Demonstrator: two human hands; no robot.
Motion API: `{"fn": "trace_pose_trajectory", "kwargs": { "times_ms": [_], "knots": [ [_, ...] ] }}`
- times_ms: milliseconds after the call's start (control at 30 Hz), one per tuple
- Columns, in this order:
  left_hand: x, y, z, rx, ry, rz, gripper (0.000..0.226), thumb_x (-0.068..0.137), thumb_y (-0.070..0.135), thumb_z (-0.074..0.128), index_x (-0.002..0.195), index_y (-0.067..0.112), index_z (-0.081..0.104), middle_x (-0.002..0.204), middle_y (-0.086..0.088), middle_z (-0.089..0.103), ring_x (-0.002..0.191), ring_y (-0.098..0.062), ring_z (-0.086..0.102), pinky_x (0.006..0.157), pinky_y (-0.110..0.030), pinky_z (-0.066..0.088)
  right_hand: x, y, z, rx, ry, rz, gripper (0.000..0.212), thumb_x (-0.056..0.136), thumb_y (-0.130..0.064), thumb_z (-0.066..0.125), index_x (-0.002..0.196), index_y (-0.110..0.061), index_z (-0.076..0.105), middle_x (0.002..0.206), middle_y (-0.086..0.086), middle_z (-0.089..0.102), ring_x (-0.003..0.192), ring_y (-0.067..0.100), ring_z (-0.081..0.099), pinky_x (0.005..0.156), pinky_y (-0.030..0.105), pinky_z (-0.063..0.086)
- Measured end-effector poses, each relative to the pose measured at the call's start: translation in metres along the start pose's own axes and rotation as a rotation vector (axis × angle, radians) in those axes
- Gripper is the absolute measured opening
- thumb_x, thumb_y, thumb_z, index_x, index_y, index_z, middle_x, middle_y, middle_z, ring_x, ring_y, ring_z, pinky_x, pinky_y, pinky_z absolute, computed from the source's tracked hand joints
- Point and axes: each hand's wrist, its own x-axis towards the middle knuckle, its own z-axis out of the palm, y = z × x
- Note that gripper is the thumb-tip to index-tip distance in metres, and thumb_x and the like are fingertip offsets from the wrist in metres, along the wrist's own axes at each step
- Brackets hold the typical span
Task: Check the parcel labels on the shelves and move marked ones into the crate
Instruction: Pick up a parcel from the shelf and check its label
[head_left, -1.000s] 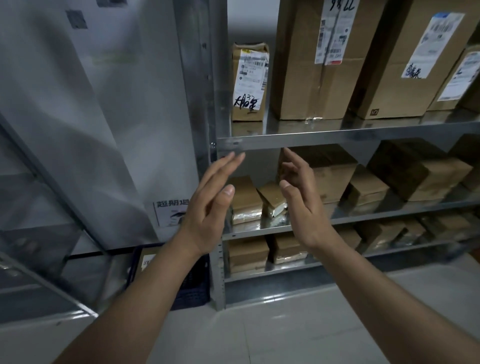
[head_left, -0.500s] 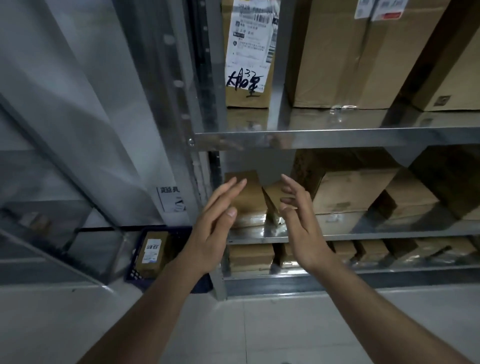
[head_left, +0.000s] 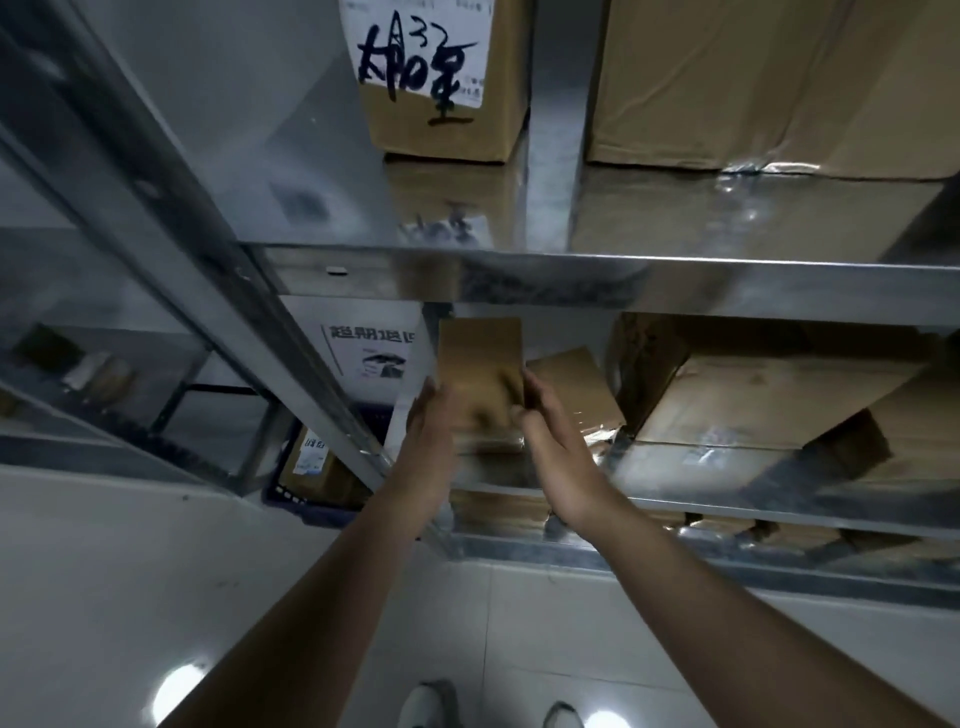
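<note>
A small brown parcel (head_left: 480, 364) stands at the left end of the middle shelf (head_left: 779, 506). My left hand (head_left: 428, 436) holds its left side and my right hand (head_left: 558, 447) grips its right side, thumb on the front; the image there is blurred. No label shows on the face turned to me. On the floor to the left of the rack sits a dark blue crate (head_left: 311, 506) with one labelled parcel (head_left: 311, 462) inside. On the upper shelf stands a parcel (head_left: 441, 88) whose white label carries black handwriting.
A tilted small parcel (head_left: 576, 384) leans right beside my right hand, with bigger cartons (head_left: 769, 400) further right. A large carton (head_left: 769, 83) fills the upper shelf. The slanted metal upright (head_left: 208, 249) runs between hands and crate. More parcels (head_left: 498, 512) lie on the bottom shelf.
The view has dropped and moved closer to the rack. Both hands, open and apart before, have reached into the middle shelf and closed on the small brown parcel.
</note>
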Motion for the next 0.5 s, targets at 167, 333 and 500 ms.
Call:
{"fn": "trace_pose_trajectory", "kwargs": {
  "times_ms": [167,333,500],
  "knots": [
    [0.022,0.004,0.01,-0.201,0.002,-0.11,0.03,0.114,0.037,0.035,0.121,0.021,0.059,0.118,0.0,0.059,0.107,-0.014,0.055,0.098,-0.026,0.034,0.014,0.0,0.006,0.121,0.01,0.11,0.06,0.109,-0.043,0.047,0.166,-0.037,0.03,0.165,-0.018,0.035,0.151,0.005,0.032,0.113,0.025,0.025],
    [0.013,0.007,0.008,-0.221,0.097,-0.108,0.029,0.111,0.036,0.045,0.088,0.026,0.061,0.09,0.006,0.062,0.079,-0.007,0.057,0.076,-0.024,0.045,0.006,-0.006,0.004,0.18,0.032,0.154,0.037,0.11,-0.034,0.045,0.144,-0.049,0.04,0.124,-0.031,0.051,0.116,-0.004,0.05,0.099,0.02,0.038],
    [-0.027,0.014,0.004,-0.235,0.072,-0.066,0.028,0.112,0.038,0.04,0.093,0.028,0.058,0.095,0.005,0.062,0.084,-0.009,0.06,0.07,-0.024,0.047,-0.013,-0.016,0.002,0.181,0.022,0.141,0.039,0.108,-0.046,0.047,0.147,-0.048,0.043,0.142,-0.015,0.038,0.131,0.011,0.041,0.108,0.035,0.034]
  ]
}}
